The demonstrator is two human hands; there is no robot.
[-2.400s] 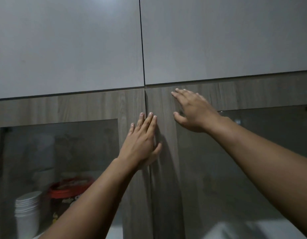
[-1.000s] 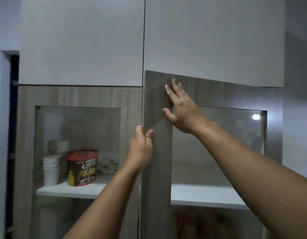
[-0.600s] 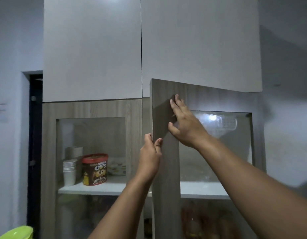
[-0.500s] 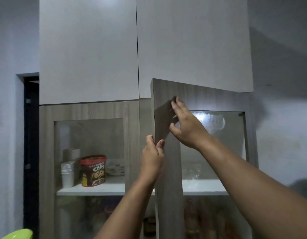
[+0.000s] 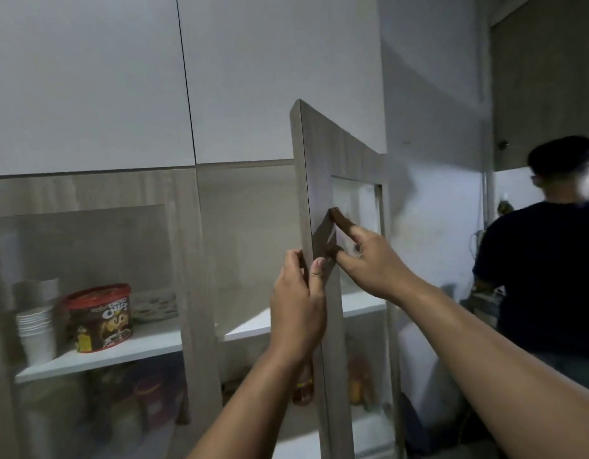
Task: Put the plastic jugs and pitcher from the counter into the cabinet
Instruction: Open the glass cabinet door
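The cabinet's right door [image 5: 322, 150], wood-framed with a glass pane, stands swung far out toward me. My left hand [image 5: 298, 303] pinches its free edge between thumb and fingers. My right hand [image 5: 369, 260] rests on the door's outer face, fingertips spread on the frame and glass. Behind the door the right compartment shows a bare white shelf [image 5: 250, 326]. The left door [image 5: 97, 260] is closed. No jug or pitcher is in view.
Behind the left glass sit stacked white cups [image 5: 36, 332], a red-lidded cereal tub [image 5: 102, 318] and a plate [image 5: 155, 303]. Jars and bottles [image 5: 303, 385] stand on the lower shelf. A person in a dark shirt [image 5: 548, 260] stands at the right.
The right door has swung from closed to wide open. My left hand went from flat on the doors to gripping the door's edge; the view turned right, revealing the person.
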